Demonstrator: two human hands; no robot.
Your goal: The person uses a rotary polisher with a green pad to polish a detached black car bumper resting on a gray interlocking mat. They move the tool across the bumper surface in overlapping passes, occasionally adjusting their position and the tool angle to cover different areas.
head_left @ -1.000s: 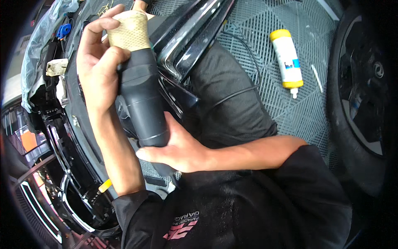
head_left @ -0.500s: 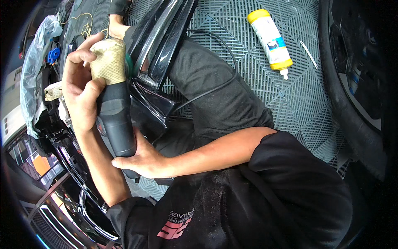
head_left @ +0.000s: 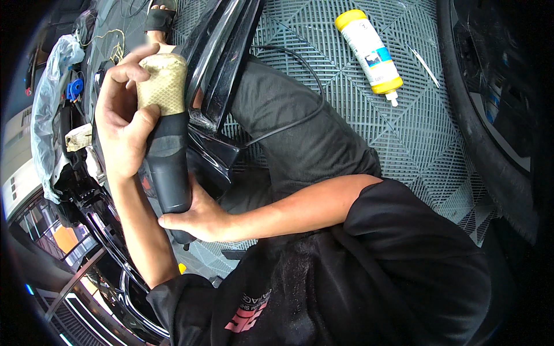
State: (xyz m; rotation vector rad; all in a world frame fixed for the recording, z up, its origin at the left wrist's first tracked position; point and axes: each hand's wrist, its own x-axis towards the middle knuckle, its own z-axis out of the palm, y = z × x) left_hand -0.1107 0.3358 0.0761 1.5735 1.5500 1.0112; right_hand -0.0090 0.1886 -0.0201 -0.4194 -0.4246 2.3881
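Observation:
Both of my hands hold a power polisher (head_left: 167,164) with a black body and a worn, yellowish, mesh-textured head cover. My left hand (head_left: 124,118) wraps the head, thumb pressed on the cover and fingers curled at its far side. Around the rear of the body, my right hand (head_left: 199,216) is closed. A glossy black car body panel (head_left: 216,86) stands just right of the polisher, against my bent leg. The polisher's pad is hidden behind its head, so whether it touches the panel I cannot tell. A black cable (head_left: 294,130) loops across my trouser leg.
On the grey grated floor tiles (head_left: 300,29) lie a white bottle (head_left: 369,55) with yellow ends and a thin white stick (head_left: 424,68). A large black curved part (head_left: 461,109) borders the right side. Clear plastic sheeting (head_left: 49,115) and car parts stand at left.
The polisher and both hands show slightly farther right of the plastic sheeting; the green pad edge that showed beside the head is now hidden. The bottle appears shifted slightly up and left with the view.

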